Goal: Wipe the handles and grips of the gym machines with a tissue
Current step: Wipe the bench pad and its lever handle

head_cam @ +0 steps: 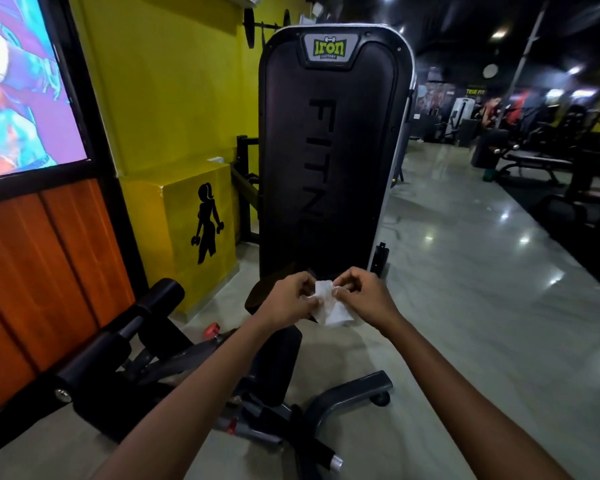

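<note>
A small white tissue hangs between both hands in front of me, above a gym machine. My left hand pinches its left edge with curled fingers. My right hand pinches the upper right edge. Below and to the left lies the machine's black padded roller and a black seat pad on a grey frame. Straight ahead stands the tall black weight-stack cover marked "Iron" and "FITNESS".
A yellow box with a black figure stands by the yellow wall on the left, beside an orange panelled wall and a screen. A glossy floor runs to the right. Benches and machines fill the dim far right.
</note>
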The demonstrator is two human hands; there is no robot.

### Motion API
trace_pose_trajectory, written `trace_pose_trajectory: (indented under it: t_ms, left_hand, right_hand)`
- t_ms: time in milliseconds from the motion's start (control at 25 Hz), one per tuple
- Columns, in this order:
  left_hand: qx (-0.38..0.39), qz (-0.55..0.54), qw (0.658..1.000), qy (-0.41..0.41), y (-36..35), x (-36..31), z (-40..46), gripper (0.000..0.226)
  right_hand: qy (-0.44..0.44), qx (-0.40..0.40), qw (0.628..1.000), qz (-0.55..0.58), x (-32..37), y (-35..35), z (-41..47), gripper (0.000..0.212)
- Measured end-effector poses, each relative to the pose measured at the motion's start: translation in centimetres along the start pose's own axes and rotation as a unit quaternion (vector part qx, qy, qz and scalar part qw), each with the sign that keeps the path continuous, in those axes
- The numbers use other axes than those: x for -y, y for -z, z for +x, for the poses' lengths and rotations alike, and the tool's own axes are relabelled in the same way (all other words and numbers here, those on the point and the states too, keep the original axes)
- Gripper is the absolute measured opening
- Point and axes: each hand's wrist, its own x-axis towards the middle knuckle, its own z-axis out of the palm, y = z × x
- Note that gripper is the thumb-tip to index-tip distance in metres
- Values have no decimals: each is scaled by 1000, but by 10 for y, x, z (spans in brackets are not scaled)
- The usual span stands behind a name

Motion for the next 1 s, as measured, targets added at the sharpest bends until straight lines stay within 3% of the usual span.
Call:
trace_pose_trajectory:
  t_ms: [160,280,360,520,680,840,1000]
  left_hand:
    - [-10,-11,1000,-4,0,-3,0,7]
    - [0,-43,999,6,-6,-11,4,20]
    - [10,-73,997,26,-9,-14,7,21]
    - [12,-198,976,85,-9,-8,13,23]
    - [-9,-240,968,71,-15,0,14,16]
    - [-10,-285,957,52,-14,-1,17,28]
    - [-2,-306,950,65,-7,2,20,35]
  right_hand:
    - [-12,-47,999,-24,7,-5,-3,8]
    - [-22,-44,999,-13,12,-6,-3,6]
    - [-20,9,999,41,15,-2,-3,3]
    - [-36,123,977,171,16,12,-4,26]
    - [16,-12,998,60,2,18,2,15]
    - [-103,56,979,169,-1,18,6,23]
    - [-87,58,972,210,2,20,10,20]
